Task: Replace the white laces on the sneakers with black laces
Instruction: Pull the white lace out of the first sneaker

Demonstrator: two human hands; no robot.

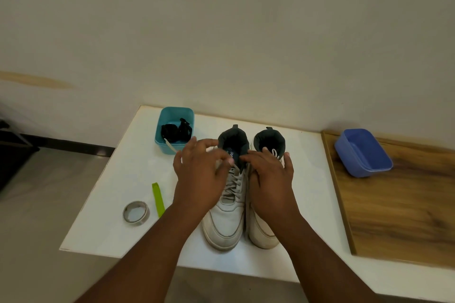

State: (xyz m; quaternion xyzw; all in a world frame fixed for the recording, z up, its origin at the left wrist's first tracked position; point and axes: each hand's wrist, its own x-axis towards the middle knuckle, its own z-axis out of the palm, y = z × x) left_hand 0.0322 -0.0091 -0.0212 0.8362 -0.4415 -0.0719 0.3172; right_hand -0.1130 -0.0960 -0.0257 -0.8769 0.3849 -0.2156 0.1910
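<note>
Scene: a person stands at a white table (128,179) against a pale wall, both bare hands over a pair of white sneakers.

Left sneaker (225,224): near the middle of the table, toe toward the front edge, dark collar toward the back edge and the wall. Its long axis runs front to back.

Right sneaker (263,231): just beside the left one, parallel to it, toe also toward the front edge.

White laces (234,187): crossed up the left sneaker's tongue, along that same front-to-back axis; the top rows lie at the collar end, between the two hands.

Left hand (199,174): over the left side of the left sneaker near the collar, fingers loosely curled. It looks to be at the lace ends, but blur hides whether it pinches one.

Right hand (269,174): spread over the right sneaker's upper, fingers fairly straight, index finger reaching toward the left sneaker's tongue; it appears to hold nothing.

Nearer hand: the left, judged closest to the top of the lacing.

Black laces (176,131): bundled in a teal tub (170,150) at the back left corner of the table, just behind the left hand.

Likely step: loosening the white lace from the collar end toward the toe.

Other things: a tape roll (136,213) and a green strip (158,199) toward the front left; an empty-looking blue tub (362,155) on a wooden board (398,216) at the right.
</note>
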